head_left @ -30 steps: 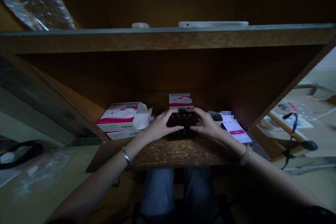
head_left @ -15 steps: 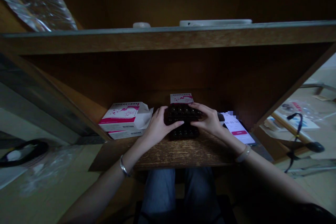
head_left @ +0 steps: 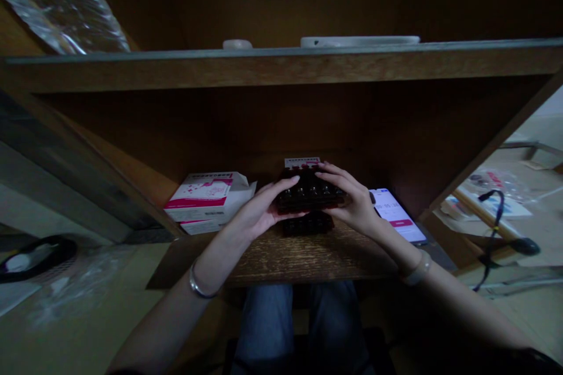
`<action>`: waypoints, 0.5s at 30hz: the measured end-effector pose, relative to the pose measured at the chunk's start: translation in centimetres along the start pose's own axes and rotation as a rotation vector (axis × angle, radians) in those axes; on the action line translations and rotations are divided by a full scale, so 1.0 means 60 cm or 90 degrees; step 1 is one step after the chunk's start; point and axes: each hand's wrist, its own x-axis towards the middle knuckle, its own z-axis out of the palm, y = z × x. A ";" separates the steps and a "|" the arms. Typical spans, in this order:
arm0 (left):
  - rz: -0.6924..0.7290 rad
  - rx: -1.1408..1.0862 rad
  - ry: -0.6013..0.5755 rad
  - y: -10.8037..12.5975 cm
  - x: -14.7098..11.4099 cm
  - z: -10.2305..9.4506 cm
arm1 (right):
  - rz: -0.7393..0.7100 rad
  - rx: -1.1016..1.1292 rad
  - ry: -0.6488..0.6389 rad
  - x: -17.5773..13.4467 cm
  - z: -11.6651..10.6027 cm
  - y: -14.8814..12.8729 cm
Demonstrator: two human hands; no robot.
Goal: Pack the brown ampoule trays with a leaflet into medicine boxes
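Note:
Between my two hands is a dark, shiny tray-like pack point(head_left: 310, 193) with rows of rounded bumps; the dim light hides what it contains. My left hand point(head_left: 261, 211) grips its left side, thumb on top and fingers beneath. On the right side, my right hand point(head_left: 354, 202) is closed around it, fingers over the top and thumb below. A second dark bumpy pack point(head_left: 308, 224) lies on the wooden surface just under it, nearer to me. Behind the packs, a white and magenta box point(head_left: 301, 162) is partly hidden.
White and magenta boxes point(head_left: 202, 192) are stacked to the left, the upper one with an open flap. A lit phone point(head_left: 398, 217) lies to the right. Overhead runs a shelf edge point(head_left: 281, 70). Cabinet side walls bound the space.
My left hand has turned, its thumb moving from the near face onto the top of the upper pack. The pack has tilted, and my right thumb has shifted lower.

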 end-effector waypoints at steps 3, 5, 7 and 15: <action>0.009 -0.001 0.035 -0.004 0.001 0.007 | 0.030 0.030 -0.033 0.002 0.000 -0.010; 0.015 0.002 0.031 -0.005 0.004 0.006 | 0.073 0.058 -0.040 0.002 -0.002 -0.014; 0.030 0.009 0.029 -0.005 0.006 0.004 | 0.143 0.135 -0.040 0.005 -0.004 -0.017; 0.099 0.082 0.013 -0.016 0.003 0.000 | 0.523 0.525 -0.095 0.028 0.002 -0.015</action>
